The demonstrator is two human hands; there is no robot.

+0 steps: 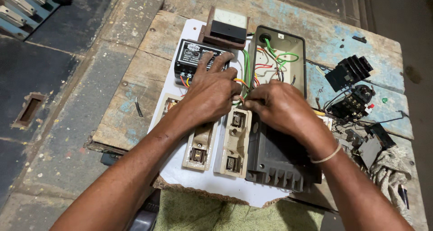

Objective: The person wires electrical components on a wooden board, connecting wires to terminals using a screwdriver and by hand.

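Observation:
My left hand (209,93) rests over a white board (203,179), fingers spread on a black control box (191,55). Beside it, my right hand (279,107) pinches a bundle of coloured wires (243,84) at the fingertips, where both hands meet. The wires run up into an open beige box (297,55) full of green, red and yellow wires. Under my hands lie two cream fuse holders (234,143) and a dark grey cover (277,161). Above the control box stands a small panel meter on a brown base (228,26).
The board lies on a worn wooden table (131,100) with blue paint patches. At the right are a black finned heat sink (349,71), black switch parts (354,102) and a rope end (390,165). Green cloth (194,213) lies below the board. Several breakers (20,8) sit far left.

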